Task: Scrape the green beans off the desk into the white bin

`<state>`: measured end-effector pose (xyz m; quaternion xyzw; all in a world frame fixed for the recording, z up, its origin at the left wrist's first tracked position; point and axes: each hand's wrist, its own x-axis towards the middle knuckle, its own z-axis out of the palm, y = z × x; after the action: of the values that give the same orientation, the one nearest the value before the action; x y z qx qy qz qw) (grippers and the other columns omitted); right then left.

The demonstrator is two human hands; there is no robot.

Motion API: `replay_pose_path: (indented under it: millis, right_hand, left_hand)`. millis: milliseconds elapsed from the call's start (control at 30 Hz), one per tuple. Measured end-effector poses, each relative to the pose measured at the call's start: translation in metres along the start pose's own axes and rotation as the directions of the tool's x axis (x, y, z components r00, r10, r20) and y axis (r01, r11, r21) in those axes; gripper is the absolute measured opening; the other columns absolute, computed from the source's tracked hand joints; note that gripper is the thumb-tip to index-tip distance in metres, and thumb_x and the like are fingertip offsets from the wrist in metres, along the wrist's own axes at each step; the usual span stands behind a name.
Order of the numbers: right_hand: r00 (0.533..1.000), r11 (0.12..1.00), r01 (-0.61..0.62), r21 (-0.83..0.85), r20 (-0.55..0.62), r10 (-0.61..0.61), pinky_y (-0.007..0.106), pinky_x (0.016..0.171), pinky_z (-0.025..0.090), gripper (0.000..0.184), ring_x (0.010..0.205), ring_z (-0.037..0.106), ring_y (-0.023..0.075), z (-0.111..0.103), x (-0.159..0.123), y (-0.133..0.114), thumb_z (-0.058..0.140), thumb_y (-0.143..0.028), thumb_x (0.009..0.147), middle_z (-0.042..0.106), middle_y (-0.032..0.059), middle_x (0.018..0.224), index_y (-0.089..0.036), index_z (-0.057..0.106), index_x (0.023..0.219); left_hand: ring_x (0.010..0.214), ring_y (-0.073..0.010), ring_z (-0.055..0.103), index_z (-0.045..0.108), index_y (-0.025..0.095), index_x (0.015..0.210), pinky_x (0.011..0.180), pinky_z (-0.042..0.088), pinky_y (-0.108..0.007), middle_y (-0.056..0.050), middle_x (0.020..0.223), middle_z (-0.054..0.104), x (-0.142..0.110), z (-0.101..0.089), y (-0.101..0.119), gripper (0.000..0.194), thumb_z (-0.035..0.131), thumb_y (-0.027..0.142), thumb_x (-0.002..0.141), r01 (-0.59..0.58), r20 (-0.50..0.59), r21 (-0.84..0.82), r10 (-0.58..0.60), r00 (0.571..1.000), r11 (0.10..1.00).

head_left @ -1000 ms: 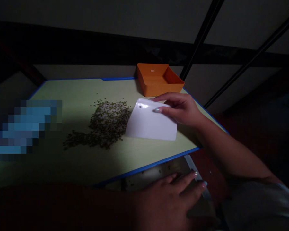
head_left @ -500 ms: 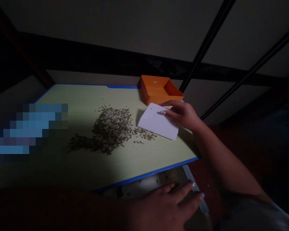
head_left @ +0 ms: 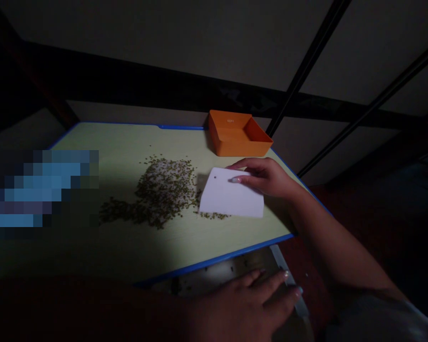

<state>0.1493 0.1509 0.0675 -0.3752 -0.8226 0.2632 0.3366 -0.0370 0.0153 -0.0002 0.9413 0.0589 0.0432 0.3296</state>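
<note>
My right hand (head_left: 271, 178) pinches a white, flat scraper (head_left: 231, 197) with a small hole near one corner, thumb on the near face. The scraper is tilted over a few scattered bits at the right of a pile of small green-brown seeds or grains mixed with white (head_left: 166, 187). The pile lies on a pale green tabletop (head_left: 199, 242) with blue edging. My left hand (head_left: 249, 306) is open, palm down and fingers spread, above a pale drawer or box (head_left: 221, 270) below the table's near edge.
An orange, open-fronted tray (head_left: 240, 135) stands at the table's back right, just beyond my right hand. Dark bits lie in the drawer or box. Panelled doors (head_left: 178, 42) rise behind the table. A pixelated patch hides the left side.
My right hand has brought the scraper slightly nearer and to the left, turning it so its lower edge is more level and covers more scattered bits. My left hand is almost unmoved.
</note>
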Motion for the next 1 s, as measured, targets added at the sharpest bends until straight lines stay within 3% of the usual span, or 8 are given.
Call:
replay_pose_path:
  millis: [167,333,467,733,900,1000]
  right_hand:
    - [0.999,1.000,-0.001,-0.003,0.050,0.001,0.020,0.060,0.044,0.032,0.074,0.061,0.0099,0.000,-0.002,-0.006,0.066,-0.034,0.078,0.070,0.0074,0.091,-0.012,0.067,0.101]
    - [0.996,0.999,-0.038,0.022,0.082,0.036,0.019,0.052,0.041,0.035,0.063,0.057,0.0085,0.000,-0.004,-0.008,0.066,-0.038,0.077,0.068,0.0063,0.080,-0.009,0.067,0.097]
    - [0.992,0.998,-0.038,0.041,0.126,0.033,0.019,0.051,0.041,0.034,0.061,0.056,0.0085,0.000,-0.004,-0.010,0.067,-0.039,0.076,0.068,0.0059,0.077,-0.009,0.067,0.093]
    - [0.989,0.989,-0.141,0.037,-0.046,0.142,0.018,0.046,0.034,0.035,0.056,0.050,0.0068,-0.007,-0.003,-0.008,0.068,-0.042,0.074,0.061,0.0028,0.068,-0.009,0.064,0.086]
    - [0.986,0.987,-0.149,0.066,0.091,0.142,0.018,0.045,0.033,0.032,0.055,0.048,0.0063,-0.001,-0.001,-0.005,0.066,-0.042,0.077,0.059,0.0019,0.068,-0.010,0.061,0.082]
    - [0.981,0.982,-0.158,0.101,0.127,0.145,0.018,0.043,0.031,0.030,0.052,0.045,0.0053,0.001,-0.001,-0.006,0.066,-0.041,0.077,0.057,0.0001,0.065,-0.011,0.060,0.082]
  left_hand:
    - [0.137,-0.0281,0.028,0.018,0.017,0.147,0.105,0.033,-0.044,-0.013,0.152,0.021,0.000,-0.003,0.002,0.059,0.031,0.044,0.096,0.039,0.035,-0.020,-0.038,0.999,0.999]
    - [0.138,-0.0239,0.025,0.022,0.013,0.146,0.108,0.030,-0.039,-0.011,0.151,0.022,0.000,-0.008,0.005,0.057,0.030,0.040,0.097,-0.002,0.015,0.055,0.001,1.000,0.998]
    - [0.136,-0.0280,0.029,0.021,0.015,0.146,0.105,0.034,-0.042,-0.013,0.150,0.024,0.001,-0.011,0.007,0.060,0.032,0.045,0.095,0.059,0.046,-0.013,-0.059,0.997,0.998]
    - [0.137,-0.0302,0.027,0.024,0.016,0.146,0.107,0.031,-0.047,-0.014,0.151,0.022,0.003,-0.016,0.009,0.060,0.035,0.045,0.094,0.098,0.077,-0.106,-0.090,0.993,0.990]
    - [0.138,-0.0270,0.023,0.026,0.012,0.145,0.109,0.029,-0.045,-0.013,0.150,0.024,0.003,-0.018,0.012,0.060,0.023,0.048,0.096,0.079,0.084,-0.088,-0.071,0.994,0.993]
    - [0.138,-0.0275,0.024,0.025,0.015,0.145,0.109,0.029,-0.045,-0.012,0.151,0.021,0.003,-0.018,0.011,0.061,0.027,0.049,0.095,0.092,0.084,-0.087,-0.085,0.993,0.992]
